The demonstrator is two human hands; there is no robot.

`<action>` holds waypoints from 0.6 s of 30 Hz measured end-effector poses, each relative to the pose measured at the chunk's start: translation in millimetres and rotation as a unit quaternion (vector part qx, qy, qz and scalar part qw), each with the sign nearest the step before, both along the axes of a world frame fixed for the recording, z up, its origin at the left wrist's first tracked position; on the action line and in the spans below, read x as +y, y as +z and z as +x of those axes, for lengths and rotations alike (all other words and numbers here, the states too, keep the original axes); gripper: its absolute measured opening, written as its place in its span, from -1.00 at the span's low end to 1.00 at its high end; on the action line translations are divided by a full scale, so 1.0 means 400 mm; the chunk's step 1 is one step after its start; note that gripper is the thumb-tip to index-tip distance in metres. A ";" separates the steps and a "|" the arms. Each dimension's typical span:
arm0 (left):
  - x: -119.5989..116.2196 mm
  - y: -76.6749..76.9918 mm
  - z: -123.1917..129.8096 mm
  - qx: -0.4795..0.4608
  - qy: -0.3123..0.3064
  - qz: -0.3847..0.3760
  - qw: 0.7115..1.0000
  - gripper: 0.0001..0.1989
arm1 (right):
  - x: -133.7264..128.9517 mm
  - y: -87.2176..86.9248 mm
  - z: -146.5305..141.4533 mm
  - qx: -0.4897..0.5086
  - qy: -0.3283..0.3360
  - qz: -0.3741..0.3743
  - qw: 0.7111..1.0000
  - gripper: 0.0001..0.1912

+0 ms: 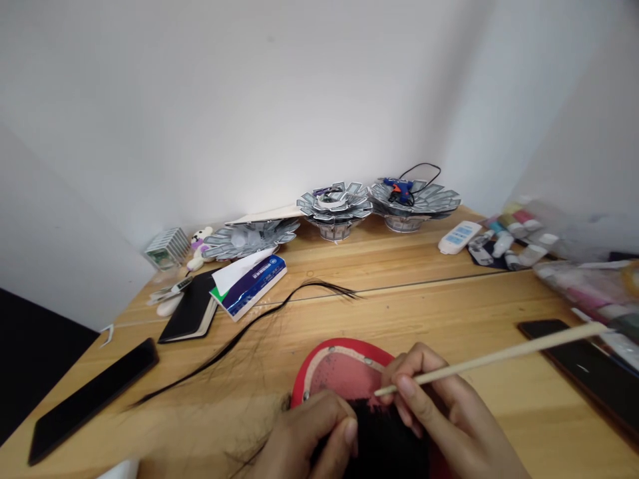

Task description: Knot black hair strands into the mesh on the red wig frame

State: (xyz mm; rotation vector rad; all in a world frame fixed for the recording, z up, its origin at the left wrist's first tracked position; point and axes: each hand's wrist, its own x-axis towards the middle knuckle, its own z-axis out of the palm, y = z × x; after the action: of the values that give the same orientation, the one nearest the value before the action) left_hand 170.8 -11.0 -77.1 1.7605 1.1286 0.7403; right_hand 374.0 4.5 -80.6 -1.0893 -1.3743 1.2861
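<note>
Before me is a red rounded form (344, 344) with a pale band, metal pins and pink mesh (344, 379). Black hair (384, 439) covers its near part. My left hand (314, 432) is closed in a pinch at the hair's left edge; loose dark strands trail out beside it, and the fingertips' contents are mostly hidden. Held like a pen, a slim pale wooden stick (499, 352) is in my right hand (444, 406). Its narrow tip is over the mesh, near the hair's edge.
A long black lock of hair (249, 326) lies across the table. Left are a phone (94, 399), a black notebook (187, 309) and a blue box (254, 283). Grey paper bowls (334, 213) line the wall, one with a glue gun (399, 189). Right are a dark flat object (579, 366) and bottles (534, 253).
</note>
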 end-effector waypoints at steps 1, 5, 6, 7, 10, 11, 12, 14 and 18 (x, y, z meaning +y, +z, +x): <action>0.003 0.005 -0.001 -0.013 -0.001 -0.015 1.000 -0.52 | 0.003 0.004 0.000 0.004 0.008 -0.014 1.000 -0.56; 0.015 0.012 -0.004 -0.086 -0.002 -0.061 0.994 -0.51 | 0.019 0.019 0.003 0.044 0.057 -0.080 0.994 -0.54; 0.018 0.011 -0.005 -0.106 -0.003 -0.063 0.992 -0.51 | 0.022 0.021 0.004 0.052 0.063 -0.089 0.993 -0.54; 0.020 0.009 -0.006 -0.124 -0.003 -0.066 0.990 -0.52 | 0.023 0.023 0.005 0.056 0.068 -0.094 0.992 -0.54; 0.023 0.007 -0.008 -0.161 -0.010 -0.092 0.983 -0.53 | 0.022 0.024 0.004 0.061 0.076 -0.102 0.990 -0.55; 0.023 0.007 -0.009 -0.168 -0.014 -0.102 0.980 -0.52 | 0.020 0.024 0.003 0.062 0.074 -0.102 0.990 -0.56; 0.022 0.008 -0.009 -0.175 -0.015 -0.110 0.978 -0.52 | 0.018 0.024 0.001 0.063 0.070 -0.101 0.990 -0.56; 0.020 0.008 -0.009 -0.193 -0.006 -0.120 0.974 -0.53 | 0.015 0.022 -0.004 0.061 0.056 -0.096 0.992 -0.55; 0.021 -0.001 -0.007 -0.229 0.010 -0.128 0.965 -0.56 | 0.015 0.022 -0.013 0.040 0.027 -0.073 0.996 -0.49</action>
State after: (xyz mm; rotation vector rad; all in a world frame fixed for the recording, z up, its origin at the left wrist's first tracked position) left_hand 167.9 -2.5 -77.7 1.2776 0.8800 0.9124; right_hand 368.6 10.5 -71.8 -1.0928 -1.2744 1.4731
